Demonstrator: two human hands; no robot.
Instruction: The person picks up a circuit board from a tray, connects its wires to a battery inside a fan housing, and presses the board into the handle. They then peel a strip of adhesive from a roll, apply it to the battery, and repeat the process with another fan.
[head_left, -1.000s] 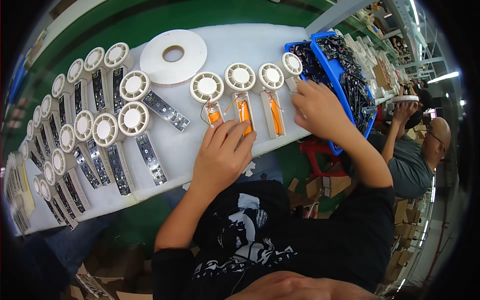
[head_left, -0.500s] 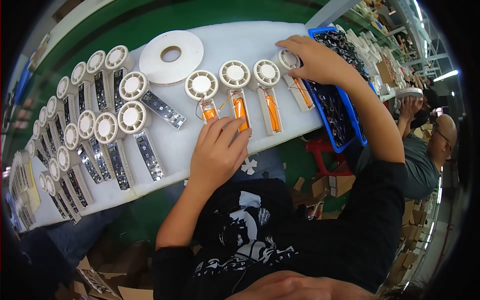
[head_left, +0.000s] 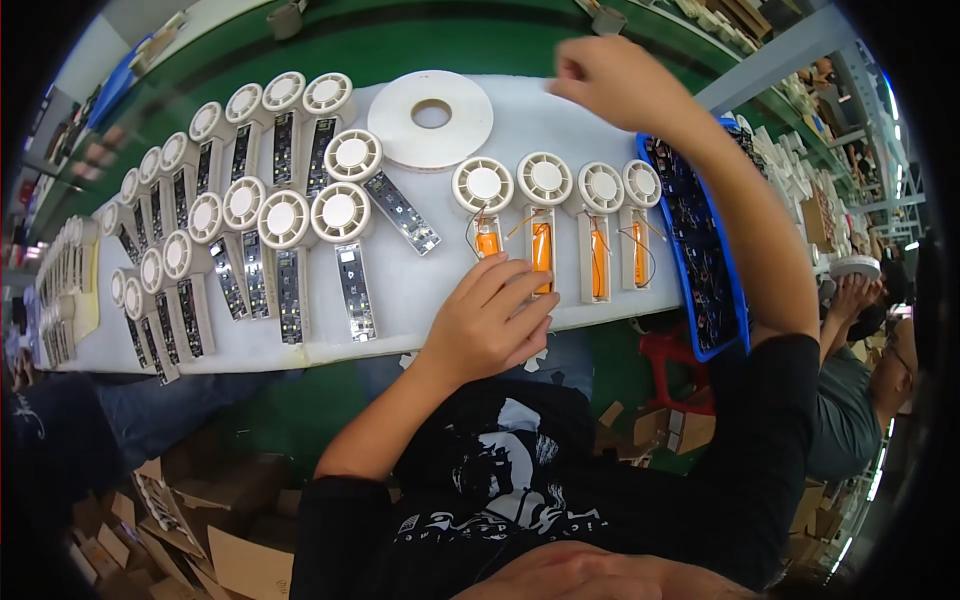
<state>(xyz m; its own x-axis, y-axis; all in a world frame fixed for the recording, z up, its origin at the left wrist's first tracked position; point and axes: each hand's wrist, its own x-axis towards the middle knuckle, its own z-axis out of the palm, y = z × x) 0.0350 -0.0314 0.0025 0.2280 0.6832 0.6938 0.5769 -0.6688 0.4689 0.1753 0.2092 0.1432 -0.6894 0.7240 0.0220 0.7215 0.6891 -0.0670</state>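
My left hand (head_left: 490,315) lies over the lower ends of two white handheld fans, its fingers slightly spread and its thumb hidden. Under its fingertips are the open handles of the leftmost fan (head_left: 483,186) and the fan beside it (head_left: 545,178), each showing an orange battery (head_left: 542,250) and thin wires. To their right stand a third fan (head_left: 601,187) and a fourth fan (head_left: 642,183), also with batteries showing. My right hand (head_left: 620,85) is raised beyond the table's far edge, fingers curled in, a little blurred; nothing shows in it.
Several fans with circuit boards (head_left: 355,290) in their handles fill the left of the white tabletop (head_left: 420,300). A large white tape roll (head_left: 465,100) lies at the back. Blue trays of dark wired parts (head_left: 700,250) stand at the right. Beyond them a co-worker's hands (head_left: 855,295) hold something round.
My right hand has let go of the rightmost fan, risen and curled; that fan now stands more upright in the row. The view has shifted. My left hand stays over the same fans.
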